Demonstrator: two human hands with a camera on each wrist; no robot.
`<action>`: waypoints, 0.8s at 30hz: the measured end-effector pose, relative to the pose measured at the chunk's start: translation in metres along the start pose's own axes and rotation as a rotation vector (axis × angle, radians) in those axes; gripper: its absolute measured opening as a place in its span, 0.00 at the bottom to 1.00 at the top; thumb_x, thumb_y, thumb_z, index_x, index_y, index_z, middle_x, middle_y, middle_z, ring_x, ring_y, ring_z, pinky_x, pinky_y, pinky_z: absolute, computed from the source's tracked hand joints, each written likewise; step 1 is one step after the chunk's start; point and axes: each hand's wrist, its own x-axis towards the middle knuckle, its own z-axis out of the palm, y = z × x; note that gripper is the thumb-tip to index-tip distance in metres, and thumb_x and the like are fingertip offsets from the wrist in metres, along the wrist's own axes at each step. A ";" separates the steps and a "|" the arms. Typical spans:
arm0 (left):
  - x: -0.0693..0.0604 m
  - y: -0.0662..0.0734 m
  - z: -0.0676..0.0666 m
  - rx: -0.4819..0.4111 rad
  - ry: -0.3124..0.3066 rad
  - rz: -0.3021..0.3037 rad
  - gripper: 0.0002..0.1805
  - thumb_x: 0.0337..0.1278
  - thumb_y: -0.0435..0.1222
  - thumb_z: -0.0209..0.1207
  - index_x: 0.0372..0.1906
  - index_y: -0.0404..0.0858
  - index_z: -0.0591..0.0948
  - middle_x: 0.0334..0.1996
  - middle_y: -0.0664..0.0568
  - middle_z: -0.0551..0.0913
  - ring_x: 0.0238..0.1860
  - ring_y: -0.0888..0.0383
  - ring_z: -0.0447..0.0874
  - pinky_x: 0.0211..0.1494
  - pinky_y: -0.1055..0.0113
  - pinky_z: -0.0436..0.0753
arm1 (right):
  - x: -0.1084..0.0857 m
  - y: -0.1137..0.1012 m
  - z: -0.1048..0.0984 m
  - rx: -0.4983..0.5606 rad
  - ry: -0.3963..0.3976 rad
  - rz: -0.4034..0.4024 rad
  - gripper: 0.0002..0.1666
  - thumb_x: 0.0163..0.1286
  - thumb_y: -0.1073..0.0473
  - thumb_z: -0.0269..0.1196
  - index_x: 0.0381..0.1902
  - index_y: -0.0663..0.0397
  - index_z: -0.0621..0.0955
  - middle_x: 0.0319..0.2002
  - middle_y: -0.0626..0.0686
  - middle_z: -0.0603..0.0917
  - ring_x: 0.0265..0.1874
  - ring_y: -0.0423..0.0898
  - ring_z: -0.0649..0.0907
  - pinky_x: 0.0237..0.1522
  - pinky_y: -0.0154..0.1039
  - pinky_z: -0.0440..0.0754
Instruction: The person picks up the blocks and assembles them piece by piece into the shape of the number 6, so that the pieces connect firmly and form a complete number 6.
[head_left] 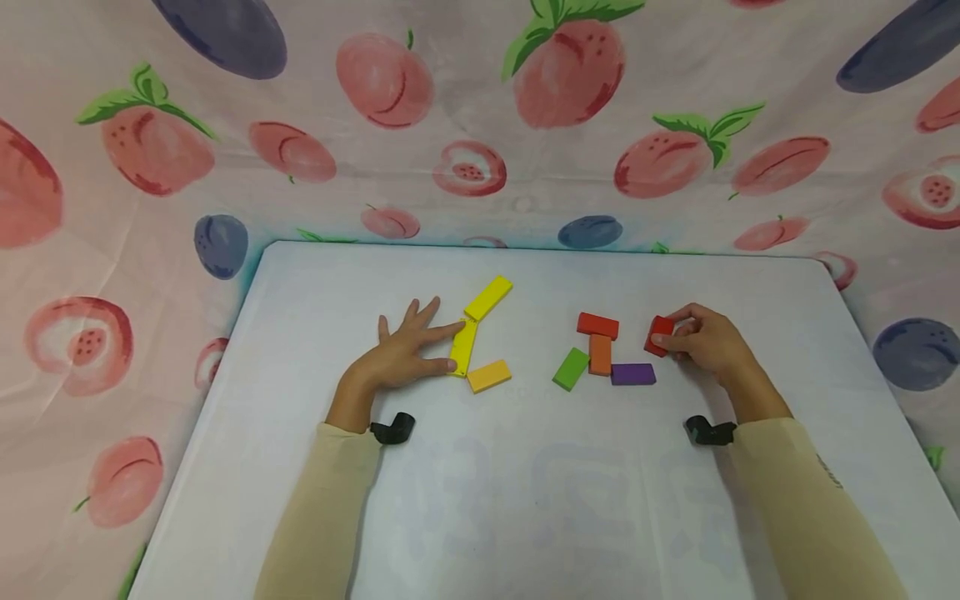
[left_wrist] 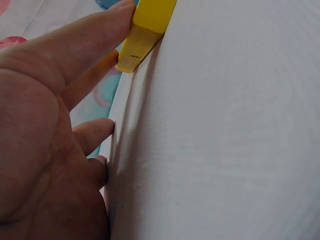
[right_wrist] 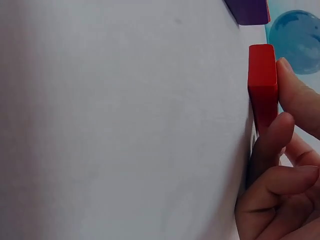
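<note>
At centre-left of the head view, the left hand's (head_left: pixel 402 354) grip is spread, thumb and index finger touching a yellow block (head_left: pixel 463 348) whose long axis runs steeply, upper end leaning right. At centre-right, the right hand's (head_left: pixel 708 340) grip pinches a red block (head_left: pixel 657 328), also steep, upper end leaning right.

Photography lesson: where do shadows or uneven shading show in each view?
Head: a soft shadow lies on the table beside the right sleeve; left wrist: a dark shadow runs beside the left hand; right wrist: the table darkens near the right hand, and the red block shows one brighter and one darker face.
</note>
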 end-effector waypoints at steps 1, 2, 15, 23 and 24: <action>0.000 0.000 0.000 0.000 0.001 -0.001 0.36 0.64 0.56 0.63 0.76 0.63 0.67 0.85 0.54 0.39 0.84 0.47 0.22 0.73 0.31 0.17 | 0.000 0.000 0.000 -0.005 0.000 -0.002 0.36 0.67 0.44 0.71 0.63 0.57 0.73 0.38 0.55 0.79 0.36 0.52 0.80 0.36 0.39 0.75; 0.000 0.000 0.000 -0.001 0.002 -0.001 0.36 0.64 0.56 0.63 0.76 0.63 0.67 0.85 0.54 0.39 0.84 0.47 0.23 0.73 0.31 0.17 | 0.000 0.000 0.000 -0.010 -0.001 0.000 0.36 0.67 0.44 0.71 0.64 0.57 0.73 0.39 0.55 0.78 0.37 0.52 0.80 0.36 0.38 0.75; 0.000 0.001 0.000 0.003 -0.003 -0.011 0.36 0.65 0.56 0.63 0.76 0.63 0.67 0.85 0.54 0.39 0.84 0.46 0.23 0.73 0.31 0.17 | 0.003 -0.003 -0.002 -0.042 -0.087 0.063 0.42 0.66 0.40 0.70 0.66 0.63 0.72 0.47 0.59 0.73 0.50 0.55 0.72 0.42 0.41 0.74; 0.000 0.002 -0.001 0.007 -0.003 -0.012 0.36 0.64 0.56 0.63 0.76 0.63 0.67 0.85 0.53 0.39 0.84 0.46 0.23 0.73 0.30 0.17 | 0.003 -0.001 -0.003 -0.005 -0.116 0.080 0.43 0.66 0.41 0.71 0.67 0.63 0.70 0.47 0.58 0.70 0.52 0.54 0.70 0.43 0.42 0.73; 0.000 0.002 -0.001 0.006 -0.003 -0.012 0.36 0.64 0.56 0.63 0.76 0.63 0.67 0.85 0.53 0.39 0.84 0.46 0.23 0.73 0.30 0.17 | 0.003 0.000 -0.004 0.002 -0.117 0.072 0.43 0.65 0.41 0.71 0.66 0.63 0.70 0.47 0.57 0.70 0.51 0.53 0.70 0.43 0.41 0.72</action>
